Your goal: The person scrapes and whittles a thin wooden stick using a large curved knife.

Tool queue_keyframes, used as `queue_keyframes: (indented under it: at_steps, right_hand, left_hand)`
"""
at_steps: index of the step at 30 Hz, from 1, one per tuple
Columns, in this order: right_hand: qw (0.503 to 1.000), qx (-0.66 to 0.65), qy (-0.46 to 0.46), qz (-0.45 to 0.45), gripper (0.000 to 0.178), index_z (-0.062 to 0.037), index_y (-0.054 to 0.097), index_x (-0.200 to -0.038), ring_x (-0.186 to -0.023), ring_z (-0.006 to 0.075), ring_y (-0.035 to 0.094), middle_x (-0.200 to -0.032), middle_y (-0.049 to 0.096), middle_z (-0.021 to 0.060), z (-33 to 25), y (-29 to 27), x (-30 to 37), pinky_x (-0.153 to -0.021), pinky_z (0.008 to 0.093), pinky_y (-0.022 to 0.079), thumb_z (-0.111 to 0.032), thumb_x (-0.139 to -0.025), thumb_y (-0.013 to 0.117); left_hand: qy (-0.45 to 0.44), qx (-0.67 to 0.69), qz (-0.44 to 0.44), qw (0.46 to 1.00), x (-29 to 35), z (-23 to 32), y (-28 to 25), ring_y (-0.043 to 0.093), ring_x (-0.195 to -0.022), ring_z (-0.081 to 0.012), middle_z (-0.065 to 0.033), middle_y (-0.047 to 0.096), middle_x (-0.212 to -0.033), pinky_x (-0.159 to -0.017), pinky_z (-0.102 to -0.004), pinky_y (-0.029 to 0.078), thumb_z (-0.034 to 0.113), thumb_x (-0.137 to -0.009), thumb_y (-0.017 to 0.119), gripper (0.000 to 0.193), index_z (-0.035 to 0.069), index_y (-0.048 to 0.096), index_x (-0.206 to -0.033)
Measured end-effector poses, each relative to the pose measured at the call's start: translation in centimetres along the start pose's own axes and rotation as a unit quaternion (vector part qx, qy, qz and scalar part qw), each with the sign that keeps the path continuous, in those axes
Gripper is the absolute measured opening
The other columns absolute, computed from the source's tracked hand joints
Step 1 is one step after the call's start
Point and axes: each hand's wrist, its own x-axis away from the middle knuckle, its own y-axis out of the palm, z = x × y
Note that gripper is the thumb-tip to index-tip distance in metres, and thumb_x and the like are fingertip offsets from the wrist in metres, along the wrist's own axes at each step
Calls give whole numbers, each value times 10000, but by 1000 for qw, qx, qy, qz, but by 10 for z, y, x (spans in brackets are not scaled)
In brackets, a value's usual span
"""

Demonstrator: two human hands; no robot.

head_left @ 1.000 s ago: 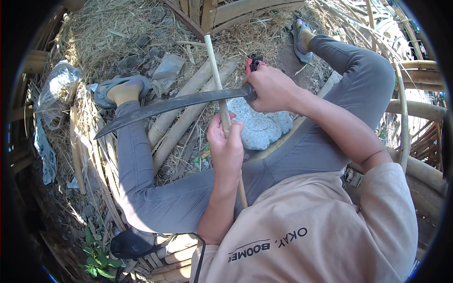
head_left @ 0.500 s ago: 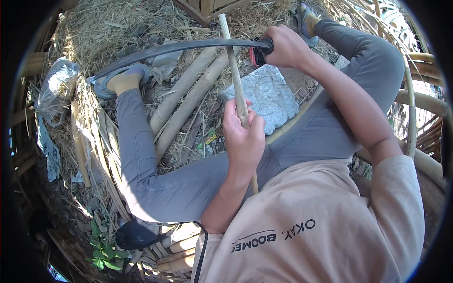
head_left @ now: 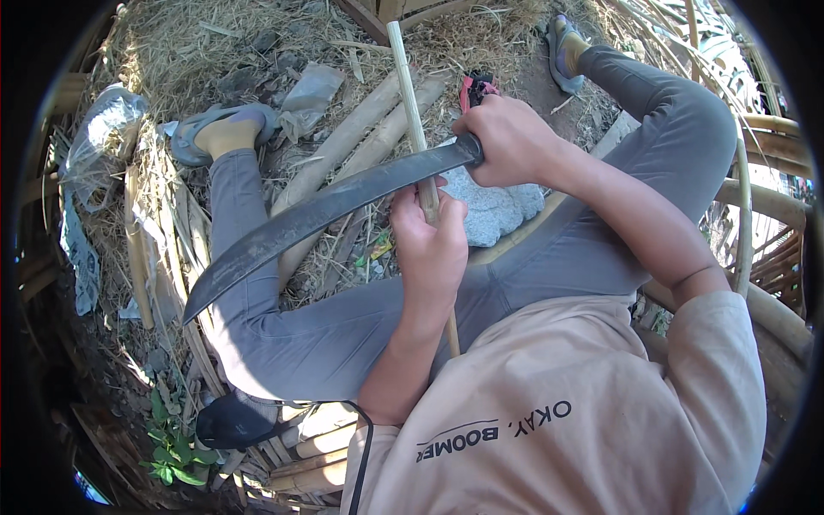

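My left hand (head_left: 432, 245) is wrapped round a thin wooden stick (head_left: 407, 94), gripping it below the middle. The stick stands slantwise, its lower end against my shirt and its upper end pointing away from me. My right hand (head_left: 515, 142) grips the handle of a machete (head_left: 322, 210). The long dark curved blade reaches left across the stick, just above my left fingers, its tip over my left lower leg. Most of the handle is hidden by my fingers. Whether the edge touches the stick I cannot tell.
A grey stone block (head_left: 502, 206) lies beyond my left hand, partly covered. Two bamboo poles (head_left: 343, 133) lie on the straw-strewn ground. A red and black object (head_left: 476, 88) is past my right hand. Clear plastic bags lie at the left, and bamboo rails (head_left: 777, 204) stand at the right.
The machete has come toward me along the stick, from its upper part to just above my left hand. Its blade now slants down to the left and shows its flat side.
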Motion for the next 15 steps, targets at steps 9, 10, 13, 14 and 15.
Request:
queue_keyframes:
  at_steps: [9, 10, 13, 14, 15]
  right_hand:
    - [999, 30, 19, 2, 288, -37, 706, -791, -762, 404, 642, -717, 654, 186, 17, 5, -2, -721, 466, 535, -134, -521, 675]
    - [999, 31, 21, 3, 288, -37, 706, -791, -762, 404, 642, -717, 654, 186, 19, 5, 0, -721, 466, 535, -134, -521, 675]
    - [998, 44, 11, 39, 295, -33, 706, -787, -757, 404, 645, -714, 655, 182, 24, 9, 1, -719, 463, 535, -137, -511, 681]
    - [998, 45, 13, 50, 284, -34, 711, -785, -755, 406, 646, -711, 653, 185, 25, 8, 1, -723, 467, 535, -140, -523, 685]
    - [997, 46, 15, 61, 274, -35, 716, -784, -754, 407, 648, -709, 651, 189, 26, 7, 1, -727, 471, 535, -144, -535, 689]
  left_hand:
    - [-17, -29, -12, 999, 5, 0, 7, 468, -697, -87, -32, 469, -848, -656, -255, 426, -7, -806, 539, 251, -16, 500, -1054]
    - [-18, -28, -15, 999, 5, 0, 8, 468, -697, -87, -32, 469, -848, -656, -255, 426, -7, -806, 539, 251, -16, 500, -1054]
    - [-28, -43, -20, 999, 5, 0, 9, 464, -699, -75, -32, 469, -841, -644, -245, 420, -15, -808, 530, 256, -17, 496, -1061]
    - [-25, -32, -26, 999, 6, -1, 9, 464, -692, -67, -28, 473, -836, -629, -239, 415, -17, -812, 526, 259, -15, 494, -1070]
    - [-23, -21, -32, 999, 7, -2, 9, 464, -685, -59, -25, 478, -831, -614, -233, 409, -19, -817, 521, 262, -13, 492, -1078]
